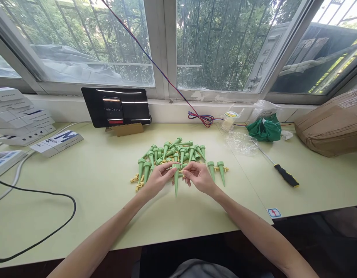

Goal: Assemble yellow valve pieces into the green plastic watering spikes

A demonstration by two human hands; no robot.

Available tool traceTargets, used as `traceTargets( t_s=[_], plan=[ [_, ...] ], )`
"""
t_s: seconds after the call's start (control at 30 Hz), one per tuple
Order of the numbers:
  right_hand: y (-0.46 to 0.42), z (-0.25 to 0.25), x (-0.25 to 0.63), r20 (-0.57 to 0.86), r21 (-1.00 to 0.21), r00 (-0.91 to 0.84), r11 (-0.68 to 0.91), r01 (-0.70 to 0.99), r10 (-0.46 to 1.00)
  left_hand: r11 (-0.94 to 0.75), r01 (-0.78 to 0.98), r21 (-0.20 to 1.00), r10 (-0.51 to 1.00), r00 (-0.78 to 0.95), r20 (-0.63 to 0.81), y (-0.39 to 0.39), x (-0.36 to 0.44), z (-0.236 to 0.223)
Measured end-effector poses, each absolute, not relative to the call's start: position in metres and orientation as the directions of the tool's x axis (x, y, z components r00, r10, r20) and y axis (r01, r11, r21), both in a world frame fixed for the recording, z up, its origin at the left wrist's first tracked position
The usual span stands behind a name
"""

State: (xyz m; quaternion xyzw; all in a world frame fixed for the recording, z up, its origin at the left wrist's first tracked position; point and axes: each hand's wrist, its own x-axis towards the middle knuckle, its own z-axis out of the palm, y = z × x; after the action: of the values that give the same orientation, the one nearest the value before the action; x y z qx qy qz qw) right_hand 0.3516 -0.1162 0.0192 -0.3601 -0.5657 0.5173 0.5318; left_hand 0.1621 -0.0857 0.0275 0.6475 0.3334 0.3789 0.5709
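Note:
My left hand (161, 176) is closed around the cap end of a green plastic watering spike (176, 183), whose tip points down. Close beside it, my right hand (198, 177) pinches a small yellow valve piece (181, 172) at the spike's side; the fingers partly cover it. Behind both hands lies a heap of green spikes (182, 154), with yellow valve pieces (140, 184) showing at its left edge. Two capped spikes (220, 173) lie to the right of my right hand, with yellow pieces next to them.
A tablet (116, 108) on a cardboard stand shows a timer. To the right are a screwdriver (285, 175), a green plastic bag (265, 128) and a brown package (331, 123). White boxes (19, 116) are stacked at left, near a black cable (71, 200). Windows line the back.

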Motion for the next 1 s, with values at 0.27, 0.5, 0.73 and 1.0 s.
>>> traceTargets(
  t_s=[0.27,0.5,0.73,1.0],
  plan=[
    [-0.1175,0.0224,0.3511,0.163,-0.970,-0.208,0.118,-0.213,0.964,-0.219,0.067,0.973,0.865,0.475,0.162,-0.0881,0.1616,0.0342],
    [-0.1174,0.0210,0.3504,0.212,-0.969,-0.176,0.183,-0.167,0.961,-0.149,-0.003,0.989,0.856,0.500,0.131,-0.0871,0.1631,0.0286],
    [-0.1183,0.0232,0.3505,0.166,-0.971,-0.209,0.122,-0.208,0.964,-0.209,0.062,0.976,0.861,0.484,0.154,-0.0878,0.1621,0.0324],
    [-0.1184,0.0191,0.3492,0.242,-0.967,-0.185,0.222,-0.123,0.952,-0.130,-0.011,0.991,0.856,0.503,0.117,-0.0866,0.1628,0.0279]
  ],
)
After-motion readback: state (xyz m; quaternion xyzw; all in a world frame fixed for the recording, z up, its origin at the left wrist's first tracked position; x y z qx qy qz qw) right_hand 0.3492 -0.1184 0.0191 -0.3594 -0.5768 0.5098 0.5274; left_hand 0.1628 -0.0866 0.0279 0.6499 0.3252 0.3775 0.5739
